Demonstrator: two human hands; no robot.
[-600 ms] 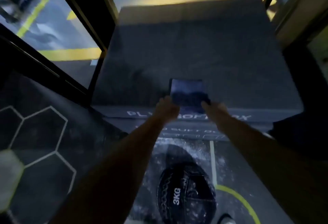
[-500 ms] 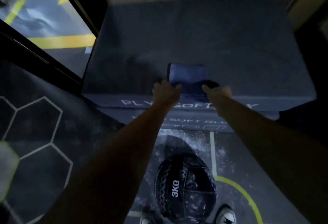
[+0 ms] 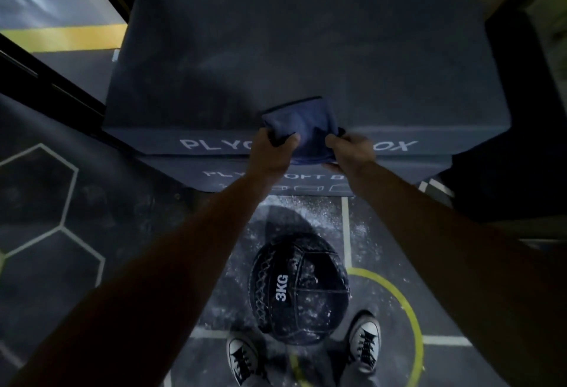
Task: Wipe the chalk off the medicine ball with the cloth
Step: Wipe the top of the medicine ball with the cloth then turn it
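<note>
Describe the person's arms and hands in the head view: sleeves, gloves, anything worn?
Both forearms are bare up to the frame edge, with no sleeves in view. The left hand and the right hand are bare too: no gloves. No watch, band or ring shows, though the dim light could hide small items. No markings are visible on either arm.

Head view looks steeply down over outstretched arms, close.
</note>
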